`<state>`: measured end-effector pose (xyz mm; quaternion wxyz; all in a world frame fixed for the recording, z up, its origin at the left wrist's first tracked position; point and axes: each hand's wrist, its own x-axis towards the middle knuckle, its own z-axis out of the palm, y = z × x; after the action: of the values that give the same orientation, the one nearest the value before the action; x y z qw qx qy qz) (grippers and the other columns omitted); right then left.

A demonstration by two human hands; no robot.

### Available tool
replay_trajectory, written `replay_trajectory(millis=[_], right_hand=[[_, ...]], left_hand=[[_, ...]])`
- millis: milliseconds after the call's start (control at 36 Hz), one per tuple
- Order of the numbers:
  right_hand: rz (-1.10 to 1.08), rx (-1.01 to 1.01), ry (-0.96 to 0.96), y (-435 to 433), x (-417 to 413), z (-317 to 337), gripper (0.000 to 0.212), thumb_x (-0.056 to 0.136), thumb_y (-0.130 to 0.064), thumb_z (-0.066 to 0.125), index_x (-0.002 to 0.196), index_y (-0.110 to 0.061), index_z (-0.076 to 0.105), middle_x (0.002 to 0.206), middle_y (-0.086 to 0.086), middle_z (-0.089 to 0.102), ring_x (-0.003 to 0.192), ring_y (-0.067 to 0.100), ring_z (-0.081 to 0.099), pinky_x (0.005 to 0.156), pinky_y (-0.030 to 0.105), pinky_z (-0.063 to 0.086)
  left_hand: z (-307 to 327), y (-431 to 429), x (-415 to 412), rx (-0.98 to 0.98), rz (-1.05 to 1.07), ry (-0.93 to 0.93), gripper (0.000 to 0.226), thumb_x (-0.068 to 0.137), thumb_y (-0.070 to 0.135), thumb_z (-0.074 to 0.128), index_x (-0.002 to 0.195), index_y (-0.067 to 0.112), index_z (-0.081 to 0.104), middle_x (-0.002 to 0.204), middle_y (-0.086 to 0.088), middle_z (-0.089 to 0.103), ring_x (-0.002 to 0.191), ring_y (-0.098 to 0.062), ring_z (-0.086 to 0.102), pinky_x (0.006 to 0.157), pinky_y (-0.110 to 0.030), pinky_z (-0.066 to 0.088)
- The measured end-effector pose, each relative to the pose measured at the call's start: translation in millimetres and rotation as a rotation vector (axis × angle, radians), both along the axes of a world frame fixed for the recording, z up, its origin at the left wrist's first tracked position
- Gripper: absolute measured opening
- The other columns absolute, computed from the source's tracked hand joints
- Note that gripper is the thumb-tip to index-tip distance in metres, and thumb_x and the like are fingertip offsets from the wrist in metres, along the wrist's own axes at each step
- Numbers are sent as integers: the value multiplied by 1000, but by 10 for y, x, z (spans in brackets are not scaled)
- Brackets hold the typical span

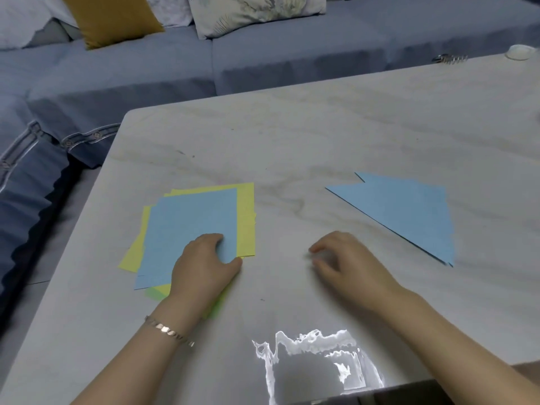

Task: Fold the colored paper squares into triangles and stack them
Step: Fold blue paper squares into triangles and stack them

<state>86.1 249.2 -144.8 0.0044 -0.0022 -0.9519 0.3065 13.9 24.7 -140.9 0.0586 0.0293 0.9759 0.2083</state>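
Pinching the top light-blue paper square (190, 223) by its near corner, the left grip (204, 264) sits at 8 o'clock on the marbled grey counter (292, 147). The right grip (344, 258) hovers loosely curled and empty. Folded light-blue paper triangles (409, 211) lie at 3 o'clock; yellow paper squares (247, 217) underneath await folding.

Left hand (204, 264) pinches blue sheet (187, 223); right hand (347, 258) hovers, relaxed.

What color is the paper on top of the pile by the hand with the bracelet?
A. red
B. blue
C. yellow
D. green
B: the top sheet of the pile, whose corner the left hand pinches, is blue.
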Motion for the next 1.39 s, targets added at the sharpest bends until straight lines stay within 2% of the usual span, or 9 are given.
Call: replay_trajectory(millis=[139,222,361,500,694,944,1194,1278,1389], right_hand=[[123,0,-37,-179,-15,15,24,92,-20,49,112,-20,61,113,-5,57,110,12,47,94,21,33],[141,2,-28,-202,-28,30,24,92,-21,48,113,-20,60,114,-6,56,110,12,47,93,20,33],[132,-6,61,-188,-42,22,27,91,-19,52,118,-20,57,119,-6,53,114,11,45,92,14,29],[184,42,317,-259,-94,-29,61,73,-30,65,129,-23,43,133,4,49,122,15,35,100,30,33],[309,-99,389,-210,-28,-116,28,89,-36,49,82,-20,70,96,-3,69,103,11,53,91,17,30],[316,-220,106,-45,185,-242,25,80,-40,55,83,-22,72,90,-10,71,95,4,59,80,17,46],[394,-176,-8,-20,218,-177,48,88,-48,38,98,-16,70,103,-6,69,113,0,46,92,0,27],[388,-201,-21,-10,229,-152,50,87,-51,34,97,-17,70,101,-8,68,105,-1,50,90,8,35],[213,-344,82,-20,221,-53,37,82,-52,46,85,-22,69,96,-20,64,93,-6,55,84,14,41]], left_hand=[[73,-80,-39,108,-1,-7,4,84,23,58,84,24,54,85,1,54,81,-15,46,74,-28,40],[14,-168,-75,60,-13,97,18,84,14,52,68,6,50,66,-13,49,64,-21,39,57,-31,35],[-18,-222,-26,-63,-130,298,18,85,7,47,80,7,65,72,-7,65,71,-31,60,57,-33,45],[161,4,248,94,-401,501,28,76,28,46,82,19,72,77,8,72,73,-8,60,54,-20,45],[304,198,422,553,-254,-14,11,78,49,62,80,38,62,87,29,66,82,11,59,75,-5,41],[105,262,6,-63,-40,-166,83,72,52,69,137,18,30,129,-7,42,123,-27,36,92,-36,37],[115,567,-254,161,-35,-300,44,73,29,76,99,16,43,86,4,53,81,-20,54,68,-29,43],[110,588,-248,264,-97,-226,12,80,20,66,77,17,55,71,5,56,68,-18,54,58,-27,40],[199,593,-132,329,-236,-120,22,89,15,55,67,12,53,59,3,46,57,-13,40,53,-26,28]])
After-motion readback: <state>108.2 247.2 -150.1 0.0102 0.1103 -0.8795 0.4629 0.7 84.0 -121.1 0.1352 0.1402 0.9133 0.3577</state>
